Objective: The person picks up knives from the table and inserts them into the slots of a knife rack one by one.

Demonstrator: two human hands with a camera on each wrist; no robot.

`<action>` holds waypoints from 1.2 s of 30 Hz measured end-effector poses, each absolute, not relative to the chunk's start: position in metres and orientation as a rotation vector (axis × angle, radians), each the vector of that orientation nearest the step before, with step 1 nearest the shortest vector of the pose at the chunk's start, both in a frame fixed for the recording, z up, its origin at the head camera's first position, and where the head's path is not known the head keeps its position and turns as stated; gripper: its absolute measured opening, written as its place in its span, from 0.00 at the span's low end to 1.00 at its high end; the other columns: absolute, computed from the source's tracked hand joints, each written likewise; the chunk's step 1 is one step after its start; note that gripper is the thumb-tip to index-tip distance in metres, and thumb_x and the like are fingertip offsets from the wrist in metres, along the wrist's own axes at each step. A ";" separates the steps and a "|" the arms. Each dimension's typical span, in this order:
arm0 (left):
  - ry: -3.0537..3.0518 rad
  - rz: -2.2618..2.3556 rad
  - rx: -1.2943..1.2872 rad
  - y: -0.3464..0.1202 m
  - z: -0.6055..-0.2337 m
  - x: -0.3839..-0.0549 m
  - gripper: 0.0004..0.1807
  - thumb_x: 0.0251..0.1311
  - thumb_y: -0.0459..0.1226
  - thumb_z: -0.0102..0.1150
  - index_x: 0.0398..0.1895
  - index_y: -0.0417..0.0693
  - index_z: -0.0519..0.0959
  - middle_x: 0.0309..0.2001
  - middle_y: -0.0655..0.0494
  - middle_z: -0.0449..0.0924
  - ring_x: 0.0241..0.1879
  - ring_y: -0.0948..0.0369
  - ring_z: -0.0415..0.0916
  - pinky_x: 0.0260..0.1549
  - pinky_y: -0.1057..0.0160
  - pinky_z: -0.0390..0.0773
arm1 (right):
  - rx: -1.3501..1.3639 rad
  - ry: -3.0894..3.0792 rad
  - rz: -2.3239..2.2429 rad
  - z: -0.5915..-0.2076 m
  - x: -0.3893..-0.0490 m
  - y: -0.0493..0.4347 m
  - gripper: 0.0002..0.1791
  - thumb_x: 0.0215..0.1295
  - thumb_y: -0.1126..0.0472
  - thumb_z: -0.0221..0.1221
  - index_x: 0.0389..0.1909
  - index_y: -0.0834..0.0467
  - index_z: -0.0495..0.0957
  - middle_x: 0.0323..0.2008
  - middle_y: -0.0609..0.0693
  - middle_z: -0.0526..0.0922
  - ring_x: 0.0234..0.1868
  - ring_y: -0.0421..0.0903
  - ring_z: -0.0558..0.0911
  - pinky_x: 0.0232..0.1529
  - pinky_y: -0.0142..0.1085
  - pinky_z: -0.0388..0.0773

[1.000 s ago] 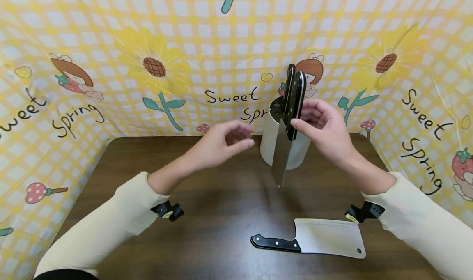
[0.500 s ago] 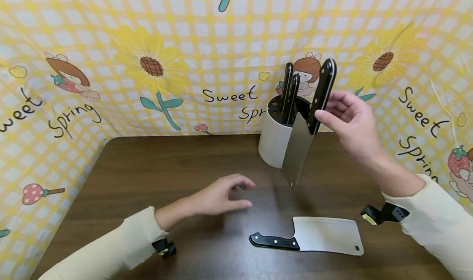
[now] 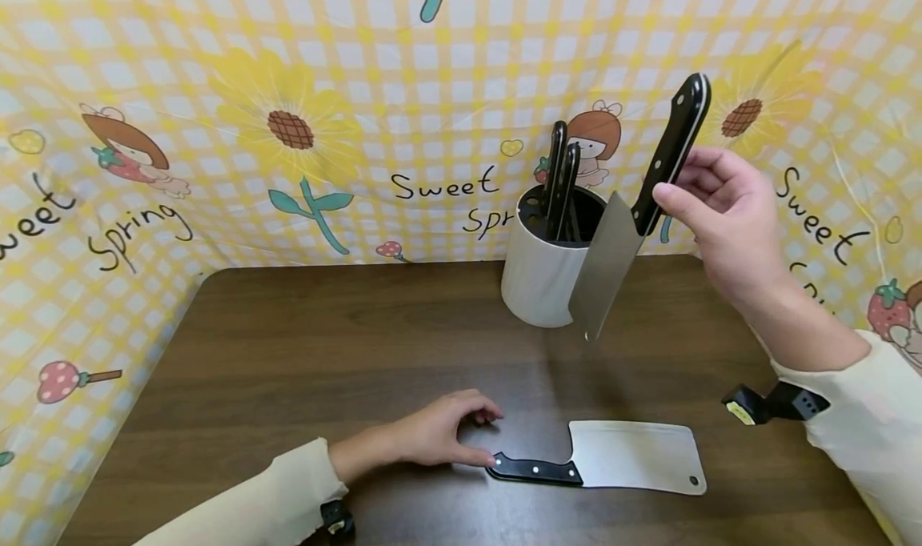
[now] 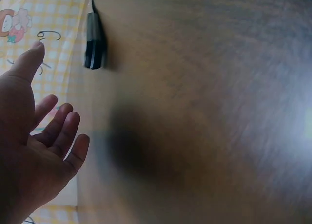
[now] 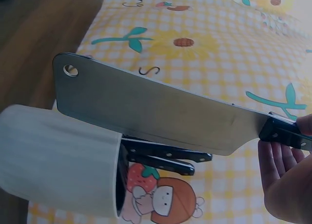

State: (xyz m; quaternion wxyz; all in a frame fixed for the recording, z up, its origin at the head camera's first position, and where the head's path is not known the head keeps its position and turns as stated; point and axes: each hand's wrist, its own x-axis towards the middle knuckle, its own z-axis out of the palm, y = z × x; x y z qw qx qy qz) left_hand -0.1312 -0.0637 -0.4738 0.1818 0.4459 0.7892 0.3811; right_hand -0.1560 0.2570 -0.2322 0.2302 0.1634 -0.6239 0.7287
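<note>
In my right hand [image 3: 735, 218] I pinch the black riveted handle of a cleaver [image 3: 608, 266], its broad blade slanting down in front of the knife holder [image 3: 540, 290]. The right wrist view shows that blade [image 5: 156, 107] whole, with a hole near its far corner. Two black-handled knives [image 3: 558, 186] stand in the white round holder. A second cleaver [image 3: 634, 456] lies flat on the table, handle to the left. My left hand [image 3: 450, 430] hovers with thumb and fingers spread, thumb tip right at that handle's end. The left wrist view shows this hand [image 4: 44, 131] holding nothing.
The dark wooden table [image 3: 324, 354] ends at a yellow checked cloth [image 3: 403, 74] that hangs behind it and along both sides. The knife holder stands close to the table's back edge.
My right hand has drawn its cleaver up and rightward, away from the holder. My left hand has come down from near the holder to the handle of the lying cleaver.
</note>
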 end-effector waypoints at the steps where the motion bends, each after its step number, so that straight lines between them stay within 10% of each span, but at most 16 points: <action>1: 2.227 1.065 1.259 -0.063 -0.476 -0.130 0.29 0.57 0.46 0.76 0.58 0.44 0.78 0.49 0.54 0.80 0.49 0.62 0.75 0.53 0.65 0.76 | 0.457 -1.695 2.017 -0.230 -0.157 0.258 0.14 0.60 0.83 0.58 0.41 0.66 0.81 0.32 0.52 0.86 0.35 0.42 0.84 0.41 0.28 0.82; 17: 2.375 0.700 1.443 -0.046 -0.490 -0.115 0.28 0.49 0.57 0.77 0.52 0.61 0.82 0.45 0.71 0.77 0.48 0.72 0.70 0.50 0.70 0.66 | 0.511 -1.515 2.072 -0.190 -0.184 0.263 0.12 0.58 0.82 0.64 0.43 0.72 0.79 0.33 0.60 0.84 0.31 0.49 0.85 0.37 0.34 0.85; 36: 2.389 0.736 1.366 -0.044 -0.488 -0.118 0.13 0.59 0.47 0.73 0.45 0.59 0.83 0.44 0.71 0.78 0.49 0.71 0.72 0.57 0.64 0.71 | 0.474 -1.555 2.059 -0.177 -0.228 0.251 0.12 0.59 0.81 0.63 0.42 0.67 0.80 0.35 0.59 0.84 0.34 0.48 0.84 0.40 0.32 0.84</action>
